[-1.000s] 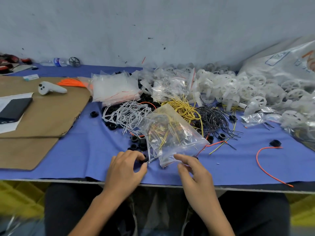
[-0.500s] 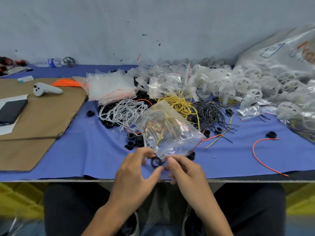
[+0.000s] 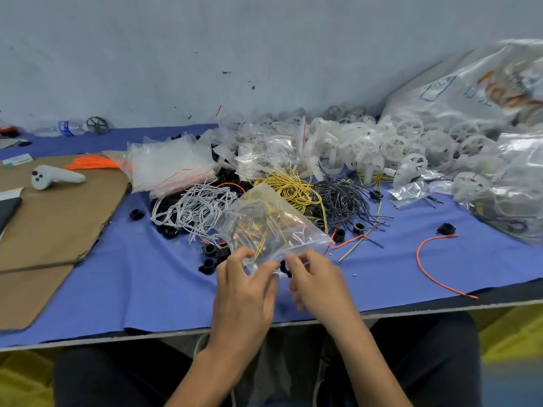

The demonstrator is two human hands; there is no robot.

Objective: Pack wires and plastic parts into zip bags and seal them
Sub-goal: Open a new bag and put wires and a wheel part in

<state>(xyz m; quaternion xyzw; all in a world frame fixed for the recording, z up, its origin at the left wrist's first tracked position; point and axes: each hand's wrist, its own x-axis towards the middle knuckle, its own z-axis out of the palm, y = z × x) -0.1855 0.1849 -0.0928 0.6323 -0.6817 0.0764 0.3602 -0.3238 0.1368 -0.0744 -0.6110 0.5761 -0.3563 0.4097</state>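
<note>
Blue-clothed table, near edge: left hand pinches the mouth of the zip bag; right hand pinches a black ring there. Risk: the ring slips past the lip, or wires foul the seal.

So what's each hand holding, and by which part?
Left hand pinches the clear plastic zip bag of wires at its near edge. Right hand pinches a small black plastic ring at that same edge.

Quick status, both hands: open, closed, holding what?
Left hand: pinching the zip bag at its mouth.
Right hand: pinching a black ring at the bag's mouth.
</note>
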